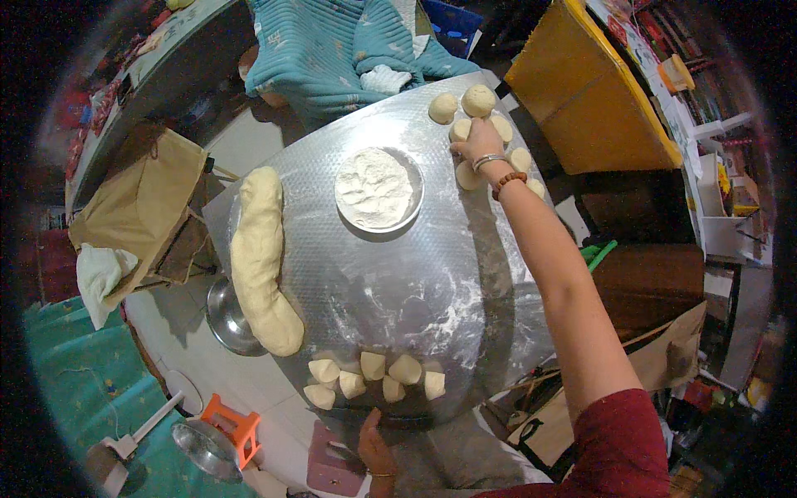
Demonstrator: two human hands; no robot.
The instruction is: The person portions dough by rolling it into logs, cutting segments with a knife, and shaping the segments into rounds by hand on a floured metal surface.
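My right hand (481, 144) is stretched out to the far right corner of a metal-topped table (324, 261), down among several pale dough balls (479, 101). Its fingers hide what lies beneath them, so whether they hold a ball is unclear. At the near edge my left hand (375, 443) hangs low, its fingertips by the rim and its palm mostly hidden. Several cut dough pieces (373, 366) lie just beyond it. A long, thick roll of dough (264, 261) stretches along the left side. Towards the back middle stands a round bowl of white flour (377, 187).
Loose flour (411, 311) dusts the tabletop. Behind the table is a teal quilted cloth (311, 56); a tan folding chair (146, 205) is at left. Below the left edge sits a metal basin (230, 320), with an orange stool (231, 423) nearer. A yellow-edged board (591, 93) stands at right.
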